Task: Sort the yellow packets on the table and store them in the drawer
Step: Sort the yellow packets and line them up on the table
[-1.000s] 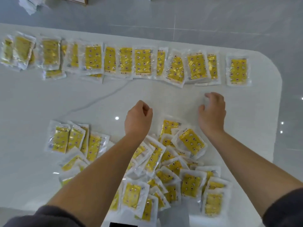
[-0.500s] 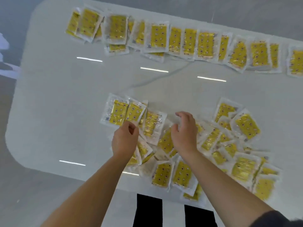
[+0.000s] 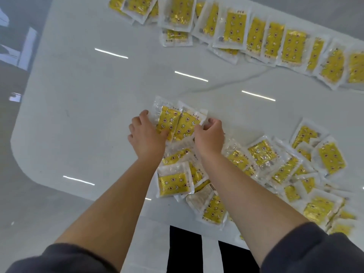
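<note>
Two overlapped yellow star-print clear-plastic packets [image 3: 178, 123] at far end of loose heap [image 3: 256, 160] on white bench [image 3: 78, 115]. Our left hand [image 3: 146, 134] grips left edge, right hand [image 3: 209, 134] pinches right edge. We square edges, lift level (film likely slippery), avoid dragging neighbours; drawer unseen.

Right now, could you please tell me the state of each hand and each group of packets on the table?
Gathered packets: side by side, overlapping, held between both hands.
Left hand: grips their left edge, thumb across the top.
Right hand: pinches their right edge.
Loose pile: jumbled, unsorted, near the front edge of the table.
Far row: lined up, overlapping, along the far edge.
</note>
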A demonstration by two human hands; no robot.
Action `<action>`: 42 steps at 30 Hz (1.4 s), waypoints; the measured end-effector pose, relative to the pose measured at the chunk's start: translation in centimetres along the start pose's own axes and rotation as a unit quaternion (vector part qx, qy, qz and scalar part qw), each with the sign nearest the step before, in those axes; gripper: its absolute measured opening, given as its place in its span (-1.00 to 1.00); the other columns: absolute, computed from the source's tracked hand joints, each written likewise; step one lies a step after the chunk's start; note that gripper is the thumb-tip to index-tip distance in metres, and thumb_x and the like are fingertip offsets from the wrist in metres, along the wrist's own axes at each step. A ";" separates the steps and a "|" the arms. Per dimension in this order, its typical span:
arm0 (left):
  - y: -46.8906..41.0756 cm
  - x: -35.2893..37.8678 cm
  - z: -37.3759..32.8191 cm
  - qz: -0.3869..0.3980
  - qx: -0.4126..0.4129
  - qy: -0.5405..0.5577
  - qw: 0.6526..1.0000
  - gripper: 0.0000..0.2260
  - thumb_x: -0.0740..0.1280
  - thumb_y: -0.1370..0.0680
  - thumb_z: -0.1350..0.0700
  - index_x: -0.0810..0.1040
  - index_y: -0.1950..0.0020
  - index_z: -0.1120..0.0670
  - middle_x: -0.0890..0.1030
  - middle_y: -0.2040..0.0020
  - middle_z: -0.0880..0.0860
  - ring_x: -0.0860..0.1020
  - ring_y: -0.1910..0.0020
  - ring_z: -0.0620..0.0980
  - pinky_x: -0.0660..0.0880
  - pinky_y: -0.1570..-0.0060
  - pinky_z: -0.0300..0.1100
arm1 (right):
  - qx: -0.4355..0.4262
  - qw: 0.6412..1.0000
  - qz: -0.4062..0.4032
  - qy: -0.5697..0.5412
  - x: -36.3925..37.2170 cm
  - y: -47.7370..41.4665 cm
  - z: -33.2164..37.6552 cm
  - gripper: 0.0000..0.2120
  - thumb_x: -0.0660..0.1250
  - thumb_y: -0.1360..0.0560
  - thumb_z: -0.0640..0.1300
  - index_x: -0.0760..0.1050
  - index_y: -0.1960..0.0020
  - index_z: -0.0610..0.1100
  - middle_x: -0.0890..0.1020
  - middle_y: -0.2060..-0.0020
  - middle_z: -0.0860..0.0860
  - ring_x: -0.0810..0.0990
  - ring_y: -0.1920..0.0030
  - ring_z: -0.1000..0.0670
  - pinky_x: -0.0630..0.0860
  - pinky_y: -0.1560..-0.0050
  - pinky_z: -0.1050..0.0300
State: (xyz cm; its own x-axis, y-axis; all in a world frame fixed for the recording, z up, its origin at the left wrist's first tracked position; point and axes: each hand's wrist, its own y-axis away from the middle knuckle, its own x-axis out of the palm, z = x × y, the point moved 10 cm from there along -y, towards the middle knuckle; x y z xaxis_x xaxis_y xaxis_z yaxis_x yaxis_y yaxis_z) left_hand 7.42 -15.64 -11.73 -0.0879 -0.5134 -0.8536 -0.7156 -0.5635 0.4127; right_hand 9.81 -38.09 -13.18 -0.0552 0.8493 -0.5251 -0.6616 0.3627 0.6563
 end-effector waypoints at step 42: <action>3.1 1.0 2.4 0.310 -0.008 0.156 0.938 -0.83 0.48 -0.46 0.12 0.58 0.06 0.17 0.62 0.16 0.06 0.55 0.17 -0.01 0.44 0.21 -0.25 | 0.047 0.976 0.143 -0.157 -3.0 1.8 -4.0 -0.94 0.30 -0.55 -0.07 0.53 0.08 0.02 0.64 0.09 0.01 0.63 -0.04 -0.12 0.53 -0.17 -0.24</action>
State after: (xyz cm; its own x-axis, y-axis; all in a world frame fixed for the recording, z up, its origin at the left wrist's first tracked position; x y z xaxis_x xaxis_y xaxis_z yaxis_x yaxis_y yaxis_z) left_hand 3.46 -16.36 -12.08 -0.2744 -0.9085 -0.3152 -0.5835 -0.1033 0.8055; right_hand 5.79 -41.48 -12.56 0.0132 0.9913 -0.1312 -0.5805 0.1144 0.8061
